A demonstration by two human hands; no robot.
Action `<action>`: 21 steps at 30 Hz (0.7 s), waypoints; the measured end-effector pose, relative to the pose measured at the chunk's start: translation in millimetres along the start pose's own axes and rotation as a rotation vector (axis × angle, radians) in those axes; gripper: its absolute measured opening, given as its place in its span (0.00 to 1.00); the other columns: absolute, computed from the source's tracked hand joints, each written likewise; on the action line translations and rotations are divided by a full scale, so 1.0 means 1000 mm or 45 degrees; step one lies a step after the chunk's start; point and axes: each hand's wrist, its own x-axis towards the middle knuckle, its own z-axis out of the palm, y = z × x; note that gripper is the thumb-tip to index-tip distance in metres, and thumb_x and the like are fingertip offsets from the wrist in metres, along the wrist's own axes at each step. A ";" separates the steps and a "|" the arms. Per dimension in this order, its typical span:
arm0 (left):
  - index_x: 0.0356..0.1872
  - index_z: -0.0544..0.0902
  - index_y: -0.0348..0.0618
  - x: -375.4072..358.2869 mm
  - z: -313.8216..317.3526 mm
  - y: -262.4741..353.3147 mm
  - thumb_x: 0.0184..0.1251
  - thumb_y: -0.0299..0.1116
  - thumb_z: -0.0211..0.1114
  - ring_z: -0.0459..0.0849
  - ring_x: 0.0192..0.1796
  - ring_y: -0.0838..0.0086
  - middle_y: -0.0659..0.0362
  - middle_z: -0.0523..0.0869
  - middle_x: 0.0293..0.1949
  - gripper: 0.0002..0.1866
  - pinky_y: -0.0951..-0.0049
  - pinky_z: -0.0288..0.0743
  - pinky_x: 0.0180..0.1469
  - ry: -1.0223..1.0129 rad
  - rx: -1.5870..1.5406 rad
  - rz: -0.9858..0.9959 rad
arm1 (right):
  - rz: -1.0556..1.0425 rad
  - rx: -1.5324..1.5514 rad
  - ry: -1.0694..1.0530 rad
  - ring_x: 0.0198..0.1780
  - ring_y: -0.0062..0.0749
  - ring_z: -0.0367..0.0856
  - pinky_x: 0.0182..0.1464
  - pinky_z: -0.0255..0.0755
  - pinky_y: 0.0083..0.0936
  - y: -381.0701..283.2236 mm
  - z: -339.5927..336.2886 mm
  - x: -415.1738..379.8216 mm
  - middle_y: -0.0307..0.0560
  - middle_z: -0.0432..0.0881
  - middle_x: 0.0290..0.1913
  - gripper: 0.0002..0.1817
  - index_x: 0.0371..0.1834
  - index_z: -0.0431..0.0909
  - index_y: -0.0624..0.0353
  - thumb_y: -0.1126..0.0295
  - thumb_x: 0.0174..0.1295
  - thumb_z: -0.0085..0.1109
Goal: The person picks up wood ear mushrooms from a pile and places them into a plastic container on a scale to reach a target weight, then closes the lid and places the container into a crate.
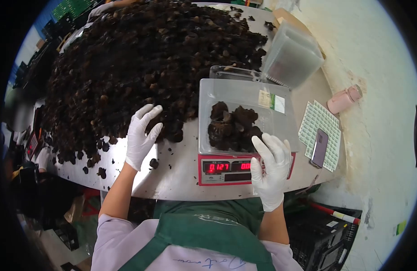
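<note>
A large heap of dark brown wood ear fungus (127, 67) covers the left and middle of the table. My left hand (143, 135), in a white glove, is open with fingers spread at the heap's near edge, and nothing shows in it. A clear plastic box (276, 122) rests on a red digital scale (208, 179) and holds a small cluster of fungus (233, 127). My gloved right hand (270, 169) is open at the box's front right corner, fingers apart, partly covering the display. The scale's first lit figure reads 0.127.
Nested clear boxes (292, 56) stand behind the scale. To its right are a sticker sheet (314, 122), a phone (320, 148) and a pink bottle (344, 99) by the wall. Black crates (326, 239) sit below. Other people's gloved hands (43, 158) show at left.
</note>
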 end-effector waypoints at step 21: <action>0.52 0.88 0.56 -0.011 0.040 -0.053 0.58 0.38 0.74 0.83 0.56 0.60 0.61 0.83 0.57 0.18 0.65 0.81 0.51 -0.334 0.294 0.315 | 0.062 -0.101 0.016 0.59 0.41 0.78 0.74 0.56 0.52 0.003 0.001 -0.015 0.42 0.83 0.51 0.12 0.50 0.86 0.53 0.74 0.65 0.59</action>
